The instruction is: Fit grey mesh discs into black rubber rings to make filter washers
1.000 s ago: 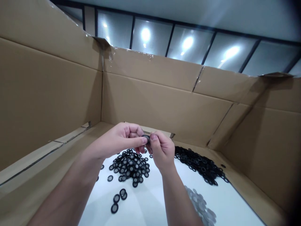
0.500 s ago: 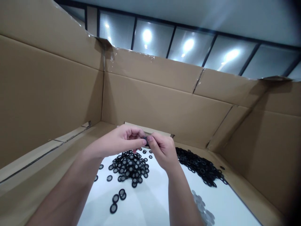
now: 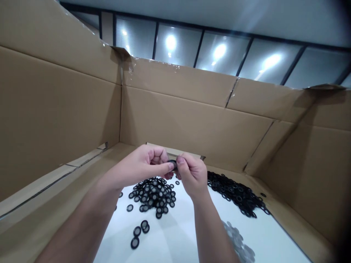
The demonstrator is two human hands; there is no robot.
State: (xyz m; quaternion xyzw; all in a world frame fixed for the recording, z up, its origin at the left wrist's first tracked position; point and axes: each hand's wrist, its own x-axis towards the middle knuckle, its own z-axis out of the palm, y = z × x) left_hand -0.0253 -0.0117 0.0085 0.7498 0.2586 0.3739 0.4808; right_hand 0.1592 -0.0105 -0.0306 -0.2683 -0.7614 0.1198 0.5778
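Small black ring [image 3: 173, 164] is up in the air between the two hands, higher in view than the main pile [image 3: 154, 193] and off toward its right side. Can't tell if there's a disc in it (mostly hidden by the fingers). Left hand [image 3: 153, 161]: thumb and fingers narrow, pinching the ring's left side. Right hand [image 3: 192, 171]: thumb and curled fingers closed on its right side.

Using the main pile as reference: it's black rings with grey discs in the middle, heaped on the white counter [image 3: 172, 241]. Left of it, one loose ring [image 3: 129, 208] lies flat, just beside. Nearer the camera than the pile, a small group of four rings [image 3: 137, 231], two of them overlapping. Well to the right of the pile, a long heap of plain black rings [image 3: 237, 195], with a stray ring [image 3: 263, 194] just beyond it on the cardboard. Right of the pile and nearer the camera, clear discs [image 3: 239, 243] (partly behind the right forearm).

Behind the pile, a tall cardboard wall [image 3: 178, 113]; above that, window panes [image 3: 178, 40] with bright light spots.
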